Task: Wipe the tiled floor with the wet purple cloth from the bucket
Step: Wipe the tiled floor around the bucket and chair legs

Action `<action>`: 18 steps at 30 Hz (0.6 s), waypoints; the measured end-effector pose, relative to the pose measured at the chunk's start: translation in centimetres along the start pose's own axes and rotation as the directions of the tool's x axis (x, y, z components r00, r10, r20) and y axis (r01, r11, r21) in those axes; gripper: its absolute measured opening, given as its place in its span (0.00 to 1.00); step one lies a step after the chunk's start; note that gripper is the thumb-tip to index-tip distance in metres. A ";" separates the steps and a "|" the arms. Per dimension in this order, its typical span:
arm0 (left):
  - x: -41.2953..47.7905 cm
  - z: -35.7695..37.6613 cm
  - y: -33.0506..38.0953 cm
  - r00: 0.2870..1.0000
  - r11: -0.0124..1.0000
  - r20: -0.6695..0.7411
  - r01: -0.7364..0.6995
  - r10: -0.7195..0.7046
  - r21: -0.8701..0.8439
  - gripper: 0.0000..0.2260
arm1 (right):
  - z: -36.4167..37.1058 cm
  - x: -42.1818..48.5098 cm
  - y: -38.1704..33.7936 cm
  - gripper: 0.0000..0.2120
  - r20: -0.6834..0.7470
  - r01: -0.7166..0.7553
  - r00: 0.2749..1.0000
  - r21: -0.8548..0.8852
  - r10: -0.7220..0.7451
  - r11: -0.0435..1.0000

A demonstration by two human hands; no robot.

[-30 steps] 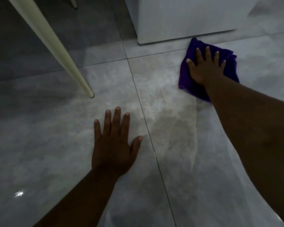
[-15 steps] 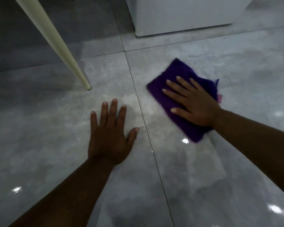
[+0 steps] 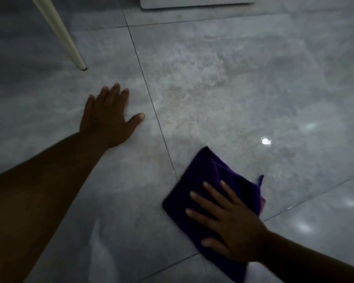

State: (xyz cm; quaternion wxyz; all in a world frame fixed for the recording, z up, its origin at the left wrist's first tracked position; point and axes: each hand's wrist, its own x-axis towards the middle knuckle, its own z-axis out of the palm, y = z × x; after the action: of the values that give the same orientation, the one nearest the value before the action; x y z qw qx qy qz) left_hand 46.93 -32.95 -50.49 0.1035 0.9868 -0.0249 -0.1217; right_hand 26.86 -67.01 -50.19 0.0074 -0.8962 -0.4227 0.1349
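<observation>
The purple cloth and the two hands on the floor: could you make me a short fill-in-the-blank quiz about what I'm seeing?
1. The right hand presses flat on a cloth whose colour is ____.
2. The left hand rests with fingers spread, straight on the ____.
3. The cream furniture leg stands beyond the ____ hand.

Missing words: purple; floor; left

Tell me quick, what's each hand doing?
Left hand: open, flat on the floor, holding nothing.
Right hand: open, pressing the purple cloth down.
</observation>
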 end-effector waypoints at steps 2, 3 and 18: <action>-1.9 -0.7 -0.5 0.995 0.994 -0.100 -0.023 0.012 -0.104 0.38 | -0.7 -4.1 2.6 0.33 0.065 -0.001 0.998 -0.057 0.005 0.998; -3.3 -0.9 -0.9 0.990 0.991 -0.138 -0.025 0.006 -0.133 0.38 | -1.2 -6.0 4.4 0.33 0.078 -0.046 0.996 -0.086 0.053 0.995; -25.2 1.1 -20.8 0.915 0.939 -0.221 0.343 -0.338 -0.017 0.34 | -7.0 27.4 -4.8 0.39 -0.010 -0.219 0.976 -0.085 0.219 0.972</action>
State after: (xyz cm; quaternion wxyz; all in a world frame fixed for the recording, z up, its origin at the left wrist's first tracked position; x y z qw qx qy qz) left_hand 22.71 -11.02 -50.02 0.0718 0.9845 0.1575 -0.0274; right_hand 41.61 -42.42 -49.25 -0.0460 -0.9368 -0.3267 0.1166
